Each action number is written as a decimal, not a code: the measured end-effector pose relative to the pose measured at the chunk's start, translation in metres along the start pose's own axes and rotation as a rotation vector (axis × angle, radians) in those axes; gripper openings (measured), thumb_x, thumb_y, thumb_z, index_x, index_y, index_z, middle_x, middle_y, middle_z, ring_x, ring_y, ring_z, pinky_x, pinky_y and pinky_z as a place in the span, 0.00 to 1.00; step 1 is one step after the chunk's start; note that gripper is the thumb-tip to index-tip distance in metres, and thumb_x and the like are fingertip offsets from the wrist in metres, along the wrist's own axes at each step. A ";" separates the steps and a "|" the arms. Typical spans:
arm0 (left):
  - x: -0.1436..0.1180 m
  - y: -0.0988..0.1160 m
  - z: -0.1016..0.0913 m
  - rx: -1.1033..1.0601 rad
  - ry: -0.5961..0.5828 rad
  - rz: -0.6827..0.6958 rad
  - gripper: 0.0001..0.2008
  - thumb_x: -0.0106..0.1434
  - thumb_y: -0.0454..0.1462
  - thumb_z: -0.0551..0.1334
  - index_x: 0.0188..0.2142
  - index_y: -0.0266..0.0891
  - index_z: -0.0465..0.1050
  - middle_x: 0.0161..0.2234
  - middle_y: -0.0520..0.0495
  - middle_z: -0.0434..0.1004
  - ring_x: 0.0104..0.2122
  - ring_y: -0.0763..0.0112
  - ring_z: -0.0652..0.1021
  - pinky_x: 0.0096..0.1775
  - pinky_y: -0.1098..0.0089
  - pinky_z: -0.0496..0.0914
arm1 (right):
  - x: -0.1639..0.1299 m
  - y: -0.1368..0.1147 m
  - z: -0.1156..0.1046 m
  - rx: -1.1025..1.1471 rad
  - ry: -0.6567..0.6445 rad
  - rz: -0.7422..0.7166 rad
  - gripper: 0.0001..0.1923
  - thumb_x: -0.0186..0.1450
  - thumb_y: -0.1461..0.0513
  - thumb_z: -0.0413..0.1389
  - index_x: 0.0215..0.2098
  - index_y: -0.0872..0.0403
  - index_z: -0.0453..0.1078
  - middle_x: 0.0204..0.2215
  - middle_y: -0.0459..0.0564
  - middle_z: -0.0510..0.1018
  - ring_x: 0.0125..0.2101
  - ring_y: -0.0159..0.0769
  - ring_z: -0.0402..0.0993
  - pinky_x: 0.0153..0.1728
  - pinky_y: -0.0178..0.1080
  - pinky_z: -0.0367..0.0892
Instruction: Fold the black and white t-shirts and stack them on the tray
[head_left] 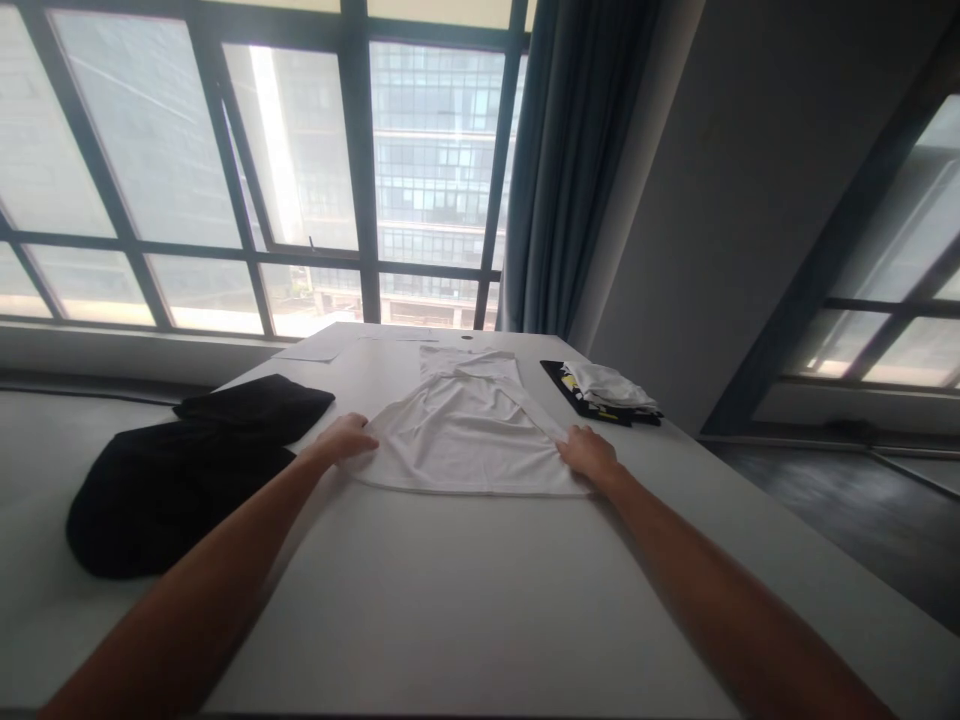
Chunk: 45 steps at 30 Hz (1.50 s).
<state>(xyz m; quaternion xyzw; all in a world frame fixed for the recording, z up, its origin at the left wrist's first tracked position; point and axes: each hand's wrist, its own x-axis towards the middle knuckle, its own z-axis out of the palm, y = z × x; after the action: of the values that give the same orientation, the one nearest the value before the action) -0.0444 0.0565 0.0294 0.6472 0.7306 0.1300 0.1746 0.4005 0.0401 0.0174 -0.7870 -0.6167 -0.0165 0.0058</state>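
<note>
A white T-shirt [466, 425] lies spread flat on the white table [450, 600], its hem toward me and its sides folded inward. My left hand [346, 437] rests on the shirt's lower left corner, fingers curled at the edge. My right hand [590, 452] lies on the lower right corner, fingers pressed down on the cloth. Whether either hand pinches the fabric or only presses it I cannot tell.
A black garment [187, 470] lies bunched at the table's left. A small stack of folded clothes [604, 390], white on top of black, sits at the far right. Sheets of paper [315, 350] lie at the far edge, below large windows and a blue curtain [570, 170].
</note>
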 end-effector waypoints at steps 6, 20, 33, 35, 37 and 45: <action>-0.056 0.030 -0.003 0.036 0.268 0.232 0.14 0.58 0.39 0.60 0.38 0.36 0.81 0.38 0.40 0.82 0.39 0.58 0.80 0.38 0.69 0.69 | -0.034 0.015 -0.004 0.021 -0.026 -0.076 0.24 0.65 0.62 0.52 0.59 0.58 0.64 0.53 0.63 0.71 0.51 0.47 0.72 0.47 0.41 0.65; -0.096 0.093 0.054 -0.332 0.250 0.690 0.14 0.61 0.37 0.60 0.42 0.35 0.79 0.26 0.49 0.78 0.27 0.70 0.75 0.36 0.72 0.68 | -0.051 0.011 -0.032 -0.081 0.129 -0.118 0.15 0.65 0.67 0.48 0.42 0.60 0.76 0.47 0.62 0.77 0.45 0.46 0.77 0.40 0.38 0.67; -0.100 0.084 0.035 0.185 -0.093 0.714 0.31 0.51 0.52 0.70 0.52 0.43 0.74 0.47 0.43 0.76 0.46 0.55 0.75 0.44 0.63 0.69 | -0.067 -0.008 -0.041 0.006 0.130 -0.233 0.24 0.61 0.57 0.59 0.55 0.52 0.68 0.45 0.57 0.79 0.46 0.47 0.76 0.41 0.39 0.66; -0.099 0.078 0.030 0.235 -0.107 0.691 0.25 0.54 0.49 0.68 0.50 0.43 0.76 0.48 0.43 0.75 0.46 0.55 0.75 0.44 0.64 0.69 | -0.066 -0.008 -0.036 -0.068 0.042 -0.250 0.22 0.60 0.61 0.59 0.53 0.53 0.71 0.46 0.58 0.79 0.46 0.47 0.76 0.42 0.39 0.66; -0.098 0.074 0.028 0.236 -0.116 0.692 0.16 0.60 0.44 0.63 0.46 0.42 0.77 0.45 0.43 0.76 0.42 0.59 0.76 0.41 0.66 0.69 | -0.064 -0.008 -0.033 -0.100 0.025 -0.241 0.16 0.63 0.63 0.55 0.49 0.54 0.74 0.45 0.59 0.79 0.45 0.45 0.76 0.42 0.39 0.65; -0.097 0.072 0.018 0.084 -0.057 0.733 0.09 0.61 0.34 0.56 0.29 0.38 0.75 0.31 0.45 0.76 0.29 0.68 0.73 0.35 0.71 0.66 | -0.073 -0.016 -0.050 0.157 0.439 -0.117 0.24 0.74 0.52 0.39 0.41 0.55 0.73 0.33 0.56 0.79 0.36 0.40 0.76 0.34 0.34 0.59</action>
<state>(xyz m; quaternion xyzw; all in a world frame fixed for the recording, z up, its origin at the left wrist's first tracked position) 0.0382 -0.0307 0.0515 0.8760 0.4495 0.1358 0.1102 0.3664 -0.0280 0.0649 -0.7245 -0.6447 -0.1397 0.1999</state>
